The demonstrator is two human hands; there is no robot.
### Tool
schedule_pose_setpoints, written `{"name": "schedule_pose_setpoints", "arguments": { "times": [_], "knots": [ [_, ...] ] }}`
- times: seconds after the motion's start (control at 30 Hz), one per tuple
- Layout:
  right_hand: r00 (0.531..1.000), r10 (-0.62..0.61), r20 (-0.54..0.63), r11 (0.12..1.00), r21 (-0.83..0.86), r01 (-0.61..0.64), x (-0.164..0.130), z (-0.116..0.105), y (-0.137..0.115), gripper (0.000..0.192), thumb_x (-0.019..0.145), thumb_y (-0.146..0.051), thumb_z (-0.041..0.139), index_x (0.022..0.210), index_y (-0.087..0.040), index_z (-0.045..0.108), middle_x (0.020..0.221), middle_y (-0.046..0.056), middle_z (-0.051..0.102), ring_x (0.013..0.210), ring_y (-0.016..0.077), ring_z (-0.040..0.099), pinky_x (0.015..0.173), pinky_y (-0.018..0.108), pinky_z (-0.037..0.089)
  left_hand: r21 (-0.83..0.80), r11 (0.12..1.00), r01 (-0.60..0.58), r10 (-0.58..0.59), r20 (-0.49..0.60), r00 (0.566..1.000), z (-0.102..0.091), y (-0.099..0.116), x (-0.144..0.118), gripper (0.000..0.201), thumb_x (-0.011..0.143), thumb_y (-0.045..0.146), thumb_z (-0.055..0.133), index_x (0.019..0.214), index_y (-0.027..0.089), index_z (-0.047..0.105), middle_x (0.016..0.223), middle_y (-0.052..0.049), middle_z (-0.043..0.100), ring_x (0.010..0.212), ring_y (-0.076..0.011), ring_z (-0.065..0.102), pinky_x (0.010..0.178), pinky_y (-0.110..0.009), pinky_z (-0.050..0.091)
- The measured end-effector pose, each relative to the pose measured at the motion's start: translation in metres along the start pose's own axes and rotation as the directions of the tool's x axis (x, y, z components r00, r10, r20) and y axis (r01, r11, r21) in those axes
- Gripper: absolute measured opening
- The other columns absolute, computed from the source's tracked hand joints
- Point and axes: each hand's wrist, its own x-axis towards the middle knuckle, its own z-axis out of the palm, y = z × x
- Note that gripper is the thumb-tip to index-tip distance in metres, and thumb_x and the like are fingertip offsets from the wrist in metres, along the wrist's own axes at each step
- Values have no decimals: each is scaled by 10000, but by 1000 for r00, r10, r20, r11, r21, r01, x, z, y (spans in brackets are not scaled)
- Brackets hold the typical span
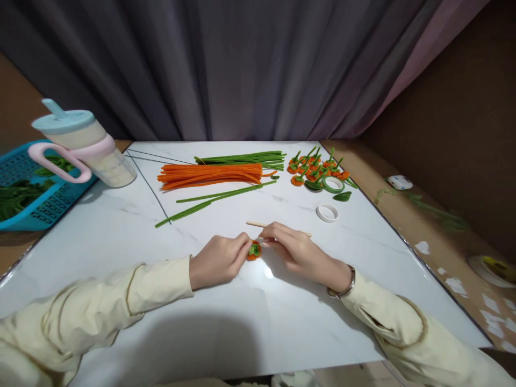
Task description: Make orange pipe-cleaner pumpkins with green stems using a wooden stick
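Observation:
My left hand [220,259] and my right hand [296,248] meet over the white table [121,236], pinching a small orange and green pipe-cleaner flower [253,251] between their fingertips. A thin wooden stick [258,224] lies just behind my right hand, partly hidden by its fingers. Farther back lie a bundle of orange pipe cleaners [212,175], a bundle of green pipe cleaners [245,159] and two loose green ones [217,200].
Several finished orange flowers [316,167] sit at the back right beside a green tape roll [332,185] and a white tape roll [327,213]. A lidded cup [86,148] and a blue basket [24,185] stand at the left. A dark curtain hangs behind.

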Motion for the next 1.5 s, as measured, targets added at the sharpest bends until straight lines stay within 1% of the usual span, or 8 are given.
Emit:
{"name": "schedule_pose_setpoints", "arguments": {
  "times": [0.13,0.4,0.97,1.13,1.2,1.33,1.4,1.5],
  "knots": [
    [992,-8,123,992,-127,23,1,0,-12,147,943,-226,388,849,-170,485,748,40,542,605,143,471,550,260,361,86,996,5,-4,-19,1000,2,0,-1,186,924,196,291,797,186,426,573,14,565,445,-147,555,449,-232,341],
    [993,87,75,951,-304,-60,8,11,-19,241,931,-239,332,755,-167,480,648,10,476,523,125,385,507,267,241,129,991,-42,45,-21,999,4,1,-1,167,905,173,294,801,181,424,562,2,582,433,-156,560,426,-235,340],
    [986,145,83,983,-122,-134,1,6,-3,271,968,-227,282,772,-180,462,672,19,510,565,140,466,563,256,347,60,996,73,-73,6,997,1,2,1,238,924,216,287,789,174,478,559,9,550,443,-145,523,465,-239,309],
    [988,104,114,990,-102,-92,0,4,-3,259,971,-224,295,795,-173,478,675,21,520,577,145,479,563,261,351,-122,978,170,-168,22,985,-3,0,2,203,895,230,403,712,183,477,492,60,434,427,-106,442,464,-212,315],
    [990,86,114,993,-90,-76,0,3,-3,253,970,-219,303,791,-171,475,664,16,513,566,142,472,554,258,344,-208,963,171,-180,-27,983,-3,-1,1,142,889,247,457,772,178,500,526,65,455,452,-94,446,480,-199,354],
    [994,66,85,997,-50,-62,0,4,-2,248,974,-214,305,789,-170,464,658,8,505,552,129,457,541,246,332,-147,988,-39,10,-195,981,-2,-3,-4,196,898,231,474,1059,144,543,862,-54,620,741,-141,585,675,-243,478],
    [996,43,84,998,-41,-40,0,3,-1,233,973,-216,314,804,-167,467,671,7,514,549,123,453,539,242,329,-19,989,-144,136,-219,966,0,-3,-7,206,899,240,486,1057,143,577,942,-94,628,838,-181,596,723,-283,495],
    [986,14,166,997,-73,-2,0,-2,1,146,948,-210,372,878,-159,488,752,21,561,593,125,483,555,242,336,109,973,-202,221,-200,955,1,-4,-8,169,898,255,507,965,152,624,894,-86,640,776,-184,599,670,-290,508]
  ]
}}
